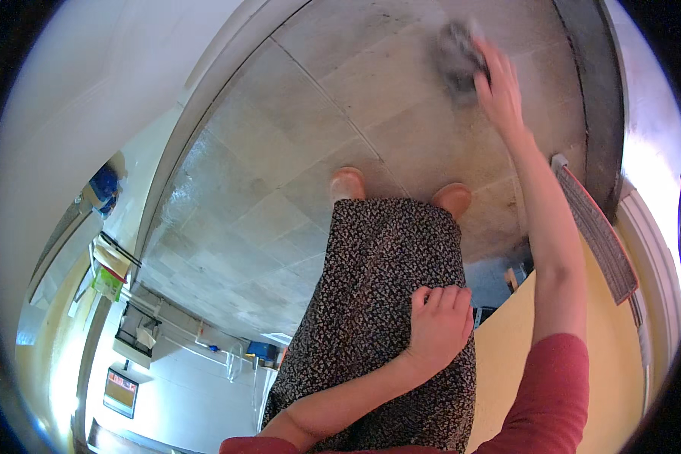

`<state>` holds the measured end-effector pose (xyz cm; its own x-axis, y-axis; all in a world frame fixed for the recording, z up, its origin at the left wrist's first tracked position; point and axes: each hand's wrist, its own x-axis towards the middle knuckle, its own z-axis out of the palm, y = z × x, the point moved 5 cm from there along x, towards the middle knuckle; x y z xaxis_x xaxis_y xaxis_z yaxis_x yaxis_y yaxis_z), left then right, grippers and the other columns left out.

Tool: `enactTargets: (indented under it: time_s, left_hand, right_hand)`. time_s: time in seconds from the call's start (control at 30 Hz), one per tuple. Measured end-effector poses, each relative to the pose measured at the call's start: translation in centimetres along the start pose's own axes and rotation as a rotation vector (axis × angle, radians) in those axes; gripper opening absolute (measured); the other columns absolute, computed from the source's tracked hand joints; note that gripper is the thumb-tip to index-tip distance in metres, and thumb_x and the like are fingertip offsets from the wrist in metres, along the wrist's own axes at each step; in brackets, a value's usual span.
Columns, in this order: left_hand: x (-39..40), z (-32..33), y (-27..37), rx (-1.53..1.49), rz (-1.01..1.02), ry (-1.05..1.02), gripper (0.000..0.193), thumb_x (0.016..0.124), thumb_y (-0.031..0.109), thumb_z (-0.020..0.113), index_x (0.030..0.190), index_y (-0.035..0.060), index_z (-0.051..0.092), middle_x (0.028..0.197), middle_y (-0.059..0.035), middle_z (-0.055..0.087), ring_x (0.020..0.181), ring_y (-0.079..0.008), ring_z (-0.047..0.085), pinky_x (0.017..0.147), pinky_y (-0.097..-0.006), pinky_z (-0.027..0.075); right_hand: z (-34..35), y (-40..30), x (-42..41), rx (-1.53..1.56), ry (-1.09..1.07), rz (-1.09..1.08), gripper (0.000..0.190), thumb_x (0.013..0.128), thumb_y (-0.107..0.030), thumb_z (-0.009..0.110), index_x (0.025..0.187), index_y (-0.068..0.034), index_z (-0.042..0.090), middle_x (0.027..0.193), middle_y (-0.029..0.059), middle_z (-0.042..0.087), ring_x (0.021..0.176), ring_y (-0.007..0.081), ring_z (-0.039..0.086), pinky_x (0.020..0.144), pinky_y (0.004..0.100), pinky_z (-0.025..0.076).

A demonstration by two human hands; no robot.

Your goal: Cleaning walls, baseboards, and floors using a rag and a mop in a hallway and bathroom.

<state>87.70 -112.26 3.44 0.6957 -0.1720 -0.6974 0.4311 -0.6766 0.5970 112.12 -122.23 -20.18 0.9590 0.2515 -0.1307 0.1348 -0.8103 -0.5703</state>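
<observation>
My right hand (499, 85) reaches far out near the top of the view, its fingers on a dark grey bundle (459, 59) that looks like cloth. The bundle is blurred, and its exact kind cannot be told. Below it lies the grey-brown tiled floor (329, 74). My left hand (442, 320) rests with curled fingers on the patterned dark skirt (386, 267); nothing shows in it. Two orange-brown shoes (348, 184) stick out past the skirt's hem.
A striped flat mop head (596, 227) with a pole leans by the yellow panel (556, 352) at right. A dark threshold strip (598, 102) edges the floor. A pale curved wall (91, 85) bounds the left. A wall-mounted rack (136, 335) and a blue box (262, 350) are farther off.
</observation>
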Motion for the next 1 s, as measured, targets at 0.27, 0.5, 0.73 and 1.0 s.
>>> enactTargets:
  time_s: [0.27, 0.5, 0.73, 1.0]
  left_hand:
    - [-0.3, -0.6, -1.0, 0.004, -0.015, -0.008, 0.028, 0.083, 0.019, 0.062, 0.107, 0.0043, 0.057, 0.094, -0.0064, 0.057, 0.09, -0.0205, 0.056, 0.094, -0.0431, 0.035]
    - [-0.8, 0.5, -1.5, 0.019, -0.024, -0.103, 0.035, 0.079, 0.019, 0.062, 0.111, 0.0048, 0.059, 0.104, -0.0093, 0.06, 0.099, -0.0239, 0.055, 0.099, -0.0469, 0.033]
    - [-1.9, 2.0, -1.4, 0.129, 0.073, -0.235, 0.027, 0.083, 0.021, 0.062, 0.106, 0.0072, 0.06, 0.096, -0.0078, 0.061, 0.096, -0.024, 0.056, 0.099, -0.0471, 0.033]
    - [-1.7, 4.3, 0.3, 0.13, 0.155, -0.217, 0.026, 0.082, 0.022, 0.063, 0.104, 0.0079, 0.061, 0.096, -0.0081, 0.061, 0.096, -0.0259, 0.056, 0.1, -0.0452, 0.032]
  right_hand:
    - [11.7, -10.6, 5.5, -0.245, -0.182, 0.144, 0.05, 0.081, -0.03, 0.062, 0.13, -0.028, 0.052, 0.145, 0.0024, 0.036, 0.133, 0.0321, 0.033, 0.1, 0.0614, 0.03]
    - [16.3, -11.3, -7.6, -0.302, -0.47, -0.638, 0.04, 0.074, -0.018, 0.067, 0.113, -0.025, 0.061, 0.134, -0.0061, 0.046, 0.13, 0.02, 0.035, 0.103, 0.0583, 0.028]
    - [7.7, -0.2, -15.7, -0.358, -0.723, -0.501, 0.024, 0.081, -0.018, 0.059, 0.104, -0.024, 0.066, 0.132, -0.0071, 0.049, 0.131, 0.0178, 0.038, 0.11, 0.0585, 0.022]
    - [-6.1, 9.9, -28.3, -0.539, -0.628, 0.193, 0.044, 0.068, -0.016, 0.073, 0.11, -0.018, 0.063, 0.133, -0.0004, 0.05, 0.128, 0.0226, 0.042, 0.11, 0.0568, 0.026]
